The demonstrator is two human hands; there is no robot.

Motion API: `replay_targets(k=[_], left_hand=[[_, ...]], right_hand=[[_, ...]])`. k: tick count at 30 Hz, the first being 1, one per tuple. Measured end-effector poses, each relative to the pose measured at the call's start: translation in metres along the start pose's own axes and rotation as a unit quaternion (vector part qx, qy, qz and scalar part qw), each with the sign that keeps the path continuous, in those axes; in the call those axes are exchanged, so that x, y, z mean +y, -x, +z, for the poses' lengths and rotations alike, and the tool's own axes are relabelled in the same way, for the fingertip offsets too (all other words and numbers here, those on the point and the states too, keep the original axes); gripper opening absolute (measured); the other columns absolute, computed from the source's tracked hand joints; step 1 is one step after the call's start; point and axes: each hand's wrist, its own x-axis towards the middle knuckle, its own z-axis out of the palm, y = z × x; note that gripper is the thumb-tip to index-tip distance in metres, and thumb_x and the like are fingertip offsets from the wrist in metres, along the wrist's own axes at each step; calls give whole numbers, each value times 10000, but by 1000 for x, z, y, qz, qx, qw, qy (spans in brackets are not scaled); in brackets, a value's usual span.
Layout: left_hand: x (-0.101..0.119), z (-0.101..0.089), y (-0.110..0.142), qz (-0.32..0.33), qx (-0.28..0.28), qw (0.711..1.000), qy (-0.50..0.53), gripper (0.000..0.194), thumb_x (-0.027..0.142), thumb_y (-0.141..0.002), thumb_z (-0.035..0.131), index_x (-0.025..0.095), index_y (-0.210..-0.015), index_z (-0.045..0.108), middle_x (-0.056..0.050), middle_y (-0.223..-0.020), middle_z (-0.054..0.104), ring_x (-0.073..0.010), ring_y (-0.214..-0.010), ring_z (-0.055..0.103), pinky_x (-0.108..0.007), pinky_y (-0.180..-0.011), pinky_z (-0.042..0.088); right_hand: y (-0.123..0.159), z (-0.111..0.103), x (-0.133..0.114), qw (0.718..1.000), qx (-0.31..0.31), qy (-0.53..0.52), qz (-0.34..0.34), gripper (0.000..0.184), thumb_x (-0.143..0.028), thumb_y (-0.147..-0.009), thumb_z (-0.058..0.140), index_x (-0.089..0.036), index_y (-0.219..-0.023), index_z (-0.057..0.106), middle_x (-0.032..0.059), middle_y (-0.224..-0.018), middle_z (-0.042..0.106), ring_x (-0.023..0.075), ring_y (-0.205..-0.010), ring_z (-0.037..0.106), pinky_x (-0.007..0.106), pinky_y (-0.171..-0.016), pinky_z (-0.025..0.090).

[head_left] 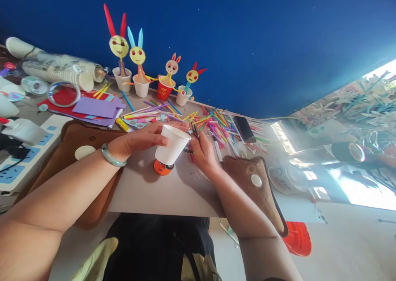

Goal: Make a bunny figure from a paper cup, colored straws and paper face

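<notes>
My left hand [145,138] grips a white paper cup [171,147] and holds it tilted, its base on an orange round piece [162,168] on the grey board [161,190]. A green bangle sits on that wrist. My right hand [202,151] is closed on a thin dark tool [194,130], maybe scissors, just right of the cup's rim. Several coloured sticks [213,126] lie scattered behind both hands.
Paper-cup bunny figures [141,72] stand in a row along the blue wall. Stacked white cups [62,72], tape rolls and purple and red foam sheets [95,107] lie at left. A black phone [246,129] rests among the sticks. Brown pads [260,186] flank the board.
</notes>
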Motion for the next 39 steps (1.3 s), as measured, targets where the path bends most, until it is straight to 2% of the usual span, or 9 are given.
replay_targets(k=[6, 11, 15, 19, 23, 28, 32, 35, 39], left_hand=[[-4, -2, 0, -7, 6, 1000, 4, 649, 458, -673, 828, 161, -1242, 730, -162, -1117, 768, -328, -1023, 713, -376, -831, 558], [-6, -5, 1, -7, -18, 1000, 24, 686, 487, -652, 840, 166, -1249, 732, -164, -1117, 767, -282, -874, 722, -329, -718, 557], [-3, -4, 4, -24, -35, 999, 26, 728, 475, -653, 845, 166, -1298, 706, -149, -1077, 774, -253, -814, 711, -323, -724, 542], [-1, -4, 5, -18, -33, 999, 14, 725, 472, -688, 832, 169, -1331, 686, -153, -1155, 758, -266, -878, 711, -337, -793, 527], [-4, -8, 3, -28, -52, 998, 11, 733, 442, -668, 850, 171, -1330, 688, -151, -1161, 759, -275, -907, 712, -325, -801, 525], [-6, -11, 0, -58, -105, 993, 18, 824, 461, -670, 847, 160, -1406, 628, -158, -1061, 777, -287, -846, 728, -339, -771, 541], [-6, -11, 0, -36, -71, 997, -13, 750, 442, -669, 840, 176, -1352, 677, -145, -1128, 765, -286, -931, 717, -320, -805, 541], [-4, -12, -1, -24, -59, 998, -30, 734, 418, -624, 859, 182, -1303, 711, -144, -1190, 748, -308, -1030, 698, -323, -845, 543], [-2, -9, 1, -37, -65, 997, -22, 755, 430, -635, 854, 176, -1328, 691, -143, -1120, 765, -300, -969, 715, -334, -822, 550]], right_hand=[[0, 1, 2, 999, -2, 45, -14, 212, -411, -997, 420, -237, -920, 514, 24, -772, 604, 183, -694, 514, 302, -649, 374], [-10, 1, 14, 998, 47, 38, 7, 212, -422, -942, 477, -257, -808, 474, 11, -700, 553, 187, -659, 476, 301, -619, 336], [-13, -3, 11, 985, 59, -130, 96, 247, -449, -839, 650, -231, -814, 537, -58, -631, 440, 112, -561, 363, 262, -550, 303], [-11, -7, -1, 920, 8, -353, 168, 331, -471, -765, 721, -203, -939, 635, -120, -562, 232, 75, -481, 178, 246, -470, 168], [-11, -6, -6, 897, -6, -405, 176, 415, -540, -735, 769, -190, -936, 670, -128, -550, 189, 68, -475, 139, 247, -449, 140], [-8, -3, -3, 925, 33, -348, 148, 393, -553, -726, 797, -217, -864, 647, -117, -537, 261, 69, -465, 222, 240, -451, 225], [0, -2, -2, 980, 132, -144, 29, 245, -442, -757, 792, -225, -811, 691, -67, -568, 432, 95, -523, 362, 262, -517, 331], [4, 1, 0, 988, 148, -48, -23, 181, -404, -807, 755, -225, -835, 753, -46, -580, 488, 114, -554, 420, 282, -573, 393], [4, 5, 4, 986, 161, -36, -8, 224, -408, -822, 736, -223, -934, 792, -41, -583, 529, 128, -575, 473, 287, -599, 430]])
